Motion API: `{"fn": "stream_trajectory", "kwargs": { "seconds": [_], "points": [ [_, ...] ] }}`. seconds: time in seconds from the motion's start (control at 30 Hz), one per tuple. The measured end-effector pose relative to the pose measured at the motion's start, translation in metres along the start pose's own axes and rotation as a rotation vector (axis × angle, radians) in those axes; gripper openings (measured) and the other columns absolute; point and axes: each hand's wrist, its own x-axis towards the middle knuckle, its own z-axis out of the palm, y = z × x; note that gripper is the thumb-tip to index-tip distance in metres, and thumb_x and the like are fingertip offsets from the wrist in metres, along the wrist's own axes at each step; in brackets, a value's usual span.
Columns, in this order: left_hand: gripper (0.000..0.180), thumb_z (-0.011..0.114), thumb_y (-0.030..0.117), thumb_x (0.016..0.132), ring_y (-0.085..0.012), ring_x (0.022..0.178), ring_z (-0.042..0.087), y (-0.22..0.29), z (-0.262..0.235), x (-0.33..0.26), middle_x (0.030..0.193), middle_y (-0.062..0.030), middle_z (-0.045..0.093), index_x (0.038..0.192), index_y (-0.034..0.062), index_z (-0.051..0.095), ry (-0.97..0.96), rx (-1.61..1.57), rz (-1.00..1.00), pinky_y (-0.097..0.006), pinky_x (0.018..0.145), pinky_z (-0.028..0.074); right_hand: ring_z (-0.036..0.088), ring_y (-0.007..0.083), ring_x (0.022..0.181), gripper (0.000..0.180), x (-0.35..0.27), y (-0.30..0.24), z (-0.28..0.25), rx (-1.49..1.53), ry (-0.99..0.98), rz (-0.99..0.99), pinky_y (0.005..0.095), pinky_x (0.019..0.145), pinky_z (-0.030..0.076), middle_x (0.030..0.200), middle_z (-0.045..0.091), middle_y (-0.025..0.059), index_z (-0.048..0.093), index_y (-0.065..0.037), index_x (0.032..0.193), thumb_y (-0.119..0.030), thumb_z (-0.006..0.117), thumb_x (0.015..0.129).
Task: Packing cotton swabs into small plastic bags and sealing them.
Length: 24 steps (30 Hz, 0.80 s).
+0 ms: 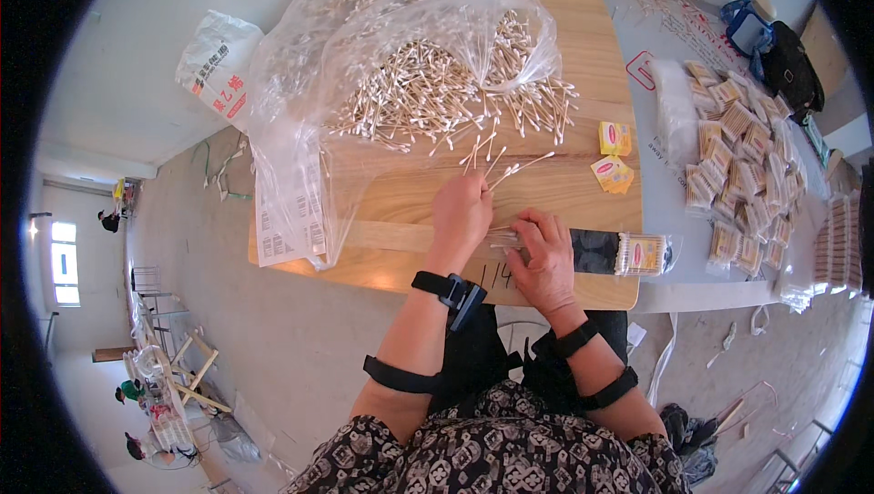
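Over the wooden table [401, 237], my left hand [462, 212] is closed around several cotton swabs [526, 166], whose white tips fan out beyond the fingers. Close beside it, my right hand [544, 262] rests low over the table with its fingers curled at a small bundle of swab sticks [503, 236]; its palm side is hidden. A large clear plastic bag [300, 66] lies beyond the hands, and a heap of loose cotton swabs [414, 89] spills from its mouth. To the right of my right hand, a filled swab packet [641, 254] sits by a dark strip [594, 251].
Small yellow cards [614, 175] lie near the table's right edge. A grey surface [669, 294] adjoins there, bearing a pile of packed swab packets [742, 162] and a black bag [790, 66]. A printed sheet [289, 216] lies under the plastic at left. Other people [137, 447] are far left.
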Motion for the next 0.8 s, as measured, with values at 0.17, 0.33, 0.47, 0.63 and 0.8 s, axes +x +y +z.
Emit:
{"fn": "stream_trajectory", "kwargs": {
  "seconds": [0.17,0.33,0.47,0.63,0.8],
  "points": [
    [0.013,0.07,0.014,0.077,-0.0362,0.079,0.064,0.004,-0.012,-0.009,0.08,-0.0157,0.066,0.082,0.0046,0.062,-0.058,-0.012,0.011,-0.047,0.068,0.049,0.054,0.0329,0.099,0.036,0.0,0.0,0.0,-0.008,0.006,-0.006,0.0428,0.087,0.045,0.111,0.057,0.011,0.06,-0.003,0.101,-0.007,0.071,0.066],
    [0.032,0.074,0.018,0.075,-0.0372,0.087,0.064,0.007,-0.018,-0.008,0.089,-0.0186,0.066,0.1,0.0055,0.059,-0.048,-0.058,-0.066,-0.047,0.074,0.048,0.054,0.0329,0.1,0.037,0.0,-0.002,0.0,-0.007,0.0,0.005,0.0429,0.088,0.044,0.111,0.057,0.0109,0.061,-0.004,0.102,-0.007,0.071,0.066],
    [0.033,0.074,0.019,0.074,-0.0376,0.087,0.064,0.012,-0.02,-0.006,0.086,-0.019,0.066,0.1,0.0054,0.059,-0.031,-0.052,-0.056,-0.047,0.074,0.048,0.053,0.033,0.1,0.037,0.0,-0.001,0.0,-0.012,-0.002,0.002,0.0429,0.088,0.044,0.11,0.056,0.0111,0.061,-0.004,0.102,-0.007,0.071,0.067],
    [0.023,0.072,0.017,0.076,-0.037,0.083,0.063,0.012,-0.016,-0.001,0.082,-0.0162,0.065,0.091,0.006,0.059,-0.096,-0.072,-0.046,-0.047,0.07,0.048,0.053,0.0332,0.099,0.035,0.0,-0.001,0.0,-0.005,-0.007,0.004,0.0427,0.087,0.044,0.11,0.056,0.0114,0.061,-0.003,0.101,-0.008,0.07,0.068],
    [0.013,0.071,0.015,0.078,-0.0358,0.076,0.064,0.007,-0.009,-0.007,0.078,-0.0154,0.065,0.084,0.0058,0.063,-0.073,-0.014,0.03,-0.044,0.067,0.049,0.053,0.0334,0.099,0.035,0.001,-0.001,0.0,0.002,-0.003,0.006,0.0428,0.087,0.044,0.109,0.056,0.0115,0.061,-0.002,0.101,-0.008,0.071,0.067]
  ]
}}
